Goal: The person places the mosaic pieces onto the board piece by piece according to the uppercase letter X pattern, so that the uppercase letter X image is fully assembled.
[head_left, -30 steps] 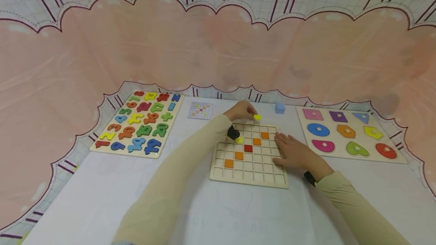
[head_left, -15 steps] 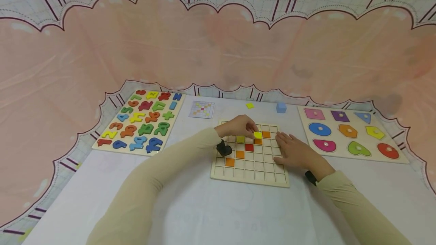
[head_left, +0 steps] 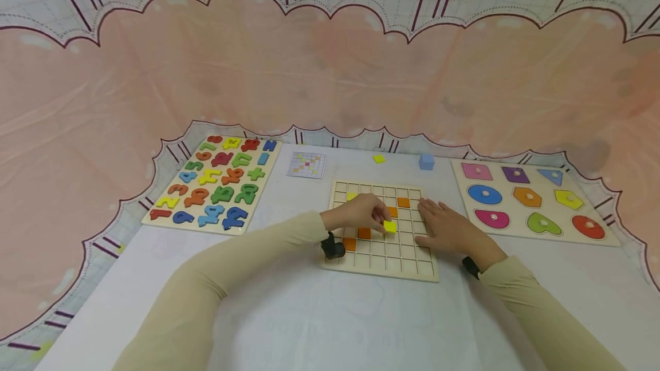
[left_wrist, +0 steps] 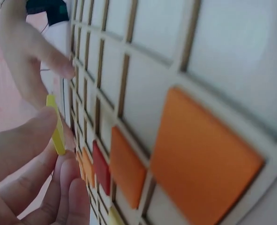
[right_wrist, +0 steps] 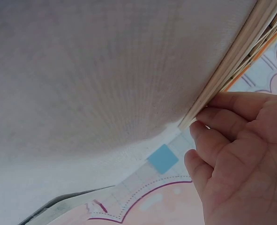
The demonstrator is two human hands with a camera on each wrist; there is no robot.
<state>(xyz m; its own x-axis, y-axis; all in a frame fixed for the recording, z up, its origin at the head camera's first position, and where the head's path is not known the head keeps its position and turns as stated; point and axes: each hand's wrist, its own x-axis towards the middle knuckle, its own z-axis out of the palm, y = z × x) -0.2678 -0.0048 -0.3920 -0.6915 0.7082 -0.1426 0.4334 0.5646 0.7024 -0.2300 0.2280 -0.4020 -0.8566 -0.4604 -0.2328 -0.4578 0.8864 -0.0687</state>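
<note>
My left hand (head_left: 361, 212) pinches a yellow square tile (head_left: 390, 227) between thumb and fingers, close over the middle of a wooden grid board (head_left: 407, 268). In the left wrist view this tile (left_wrist: 57, 129) stands nearly edge-on at the thumb tip. Several orange tiles (head_left: 404, 202) lie in a diagonal line of squares on the board. The red tile (left_wrist: 101, 166) in that line is hidden behind my left hand in the head view. Another yellow tile (head_left: 352, 196) sits near the board's back left. My right hand (head_left: 451, 232) rests along the board's right edge, fingers extended.
Behind the board lie a loose yellow tile (head_left: 378, 158), a blue cube (head_left: 426, 162) and a pattern card (head_left: 306, 165). A number puzzle (head_left: 238, 228) lies to the left, a shape puzzle (head_left: 546, 238) to the right. A printed cloth (head_left: 330, 79) hangs behind the table.
My left hand has brought the yellow tile from behind the board toward me, over the grid's middle. The loose yellow tile behind it has come into sight. My right hand has stayed in place.
</note>
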